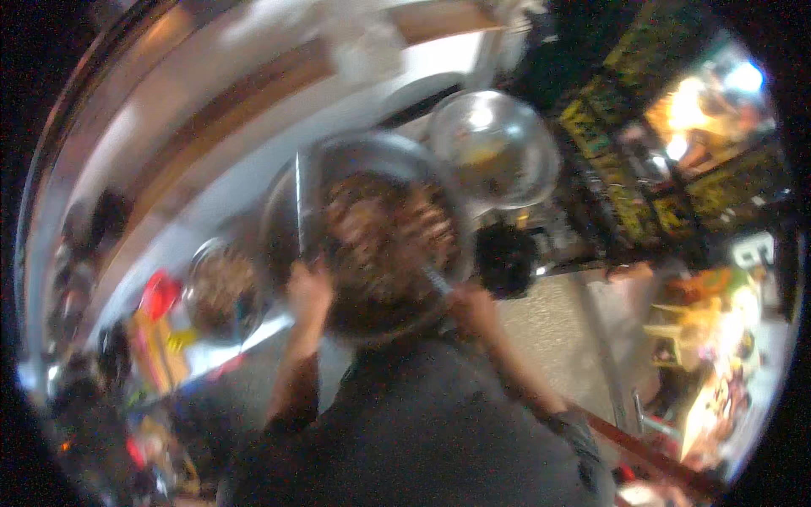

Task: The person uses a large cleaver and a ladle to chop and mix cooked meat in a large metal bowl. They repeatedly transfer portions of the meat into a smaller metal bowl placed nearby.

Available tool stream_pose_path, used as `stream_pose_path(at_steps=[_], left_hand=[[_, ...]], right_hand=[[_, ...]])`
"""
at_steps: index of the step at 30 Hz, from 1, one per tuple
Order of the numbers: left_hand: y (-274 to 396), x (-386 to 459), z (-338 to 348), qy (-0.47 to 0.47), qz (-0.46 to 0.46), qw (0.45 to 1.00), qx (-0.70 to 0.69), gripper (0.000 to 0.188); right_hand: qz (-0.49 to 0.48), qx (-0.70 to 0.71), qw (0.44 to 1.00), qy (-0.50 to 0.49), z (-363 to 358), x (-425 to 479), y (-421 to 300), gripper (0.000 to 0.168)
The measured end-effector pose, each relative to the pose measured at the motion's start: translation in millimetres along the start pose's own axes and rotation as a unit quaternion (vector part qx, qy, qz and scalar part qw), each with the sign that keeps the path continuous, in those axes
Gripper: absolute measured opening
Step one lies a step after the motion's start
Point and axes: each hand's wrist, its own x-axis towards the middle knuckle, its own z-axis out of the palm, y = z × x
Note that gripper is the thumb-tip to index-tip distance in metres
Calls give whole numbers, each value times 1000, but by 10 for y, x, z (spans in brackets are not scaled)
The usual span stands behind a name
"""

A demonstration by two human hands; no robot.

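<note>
Right before me stands a large round metal pan (pixel 279 222) with brown food (pixel 367 247) in it, blurred by motion. My left hand (pixel 310 288), at the pan's near left, is closed around a long thin metal utensil (pixel 300 203) that points away from me; its exact kind cannot be told. At the near right of the pan my right hand (pixel 470 305) grips a second metal utensil (pixel 435 279), whose far end reaches into the food.
A shiny metal bowl (pixel 494 149) with yellowish contents adjoins the pan's far right. Left of the pan sits a smaller container (pixel 222 288) of brownish food, near a red object (pixel 159 295). A dark round object (pixel 505 260) lies to the right.
</note>
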Motion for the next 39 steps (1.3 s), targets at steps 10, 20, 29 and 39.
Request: stream_pose_path(at_steps=[10,20,29,39], left_hand=[[-218,155,270,-64,32,997,-5,46],[-508,182,762,-195,9,978,69,53],[-587,-77,915,-144,68,986,59,52],[-64,67,512,161,140,966,-143,54]], right_hand=[[1,-135,991,19,71,51,-38,28],[90,-132,986,-49,-98,176,-400,23],[64,-52,996,-21,-60,399,-106,19],[51,-61,995,-66,-236,222,-107,26]])
